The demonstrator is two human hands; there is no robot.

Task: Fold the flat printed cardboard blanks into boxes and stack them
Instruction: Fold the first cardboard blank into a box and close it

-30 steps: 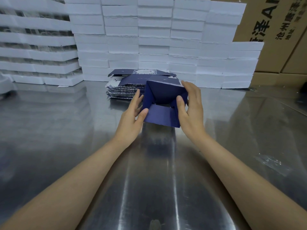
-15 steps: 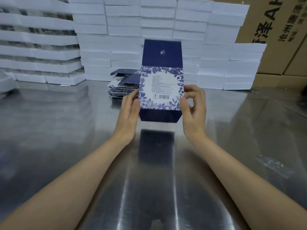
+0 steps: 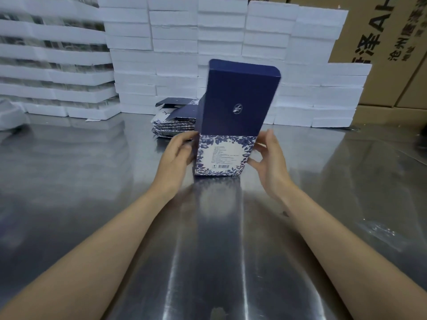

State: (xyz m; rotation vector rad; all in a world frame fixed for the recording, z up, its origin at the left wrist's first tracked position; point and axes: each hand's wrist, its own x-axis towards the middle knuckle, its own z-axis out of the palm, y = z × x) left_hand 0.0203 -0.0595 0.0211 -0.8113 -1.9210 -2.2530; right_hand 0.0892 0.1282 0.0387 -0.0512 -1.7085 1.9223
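Note:
A navy box (image 3: 227, 155) with a white and blue floral panel stands upright on the steel table (image 3: 208, 250). Its long dark lid flap (image 3: 238, 98) points up, unfolded. My left hand (image 3: 176, 155) grips the box's left side, fingers going behind it. My right hand (image 3: 269, 160) touches the right edge with thumb and fingertips, the fingers spread and loose. Just behind the box, a pile of flat printed blanks (image 3: 172, 127) lies on the table.
Stacked white foam boxes (image 3: 175, 54) form a wall along the back and left of the table. Brown printed cartons (image 3: 383, 49) stand at the back right. A scrap of clear plastic film (image 3: 379, 227) lies on the table at the right.
The box was turned from open-end-toward-me to upright, then lowered until its bottom rests on the table. My right hand has loosened from a grip to a light touch.

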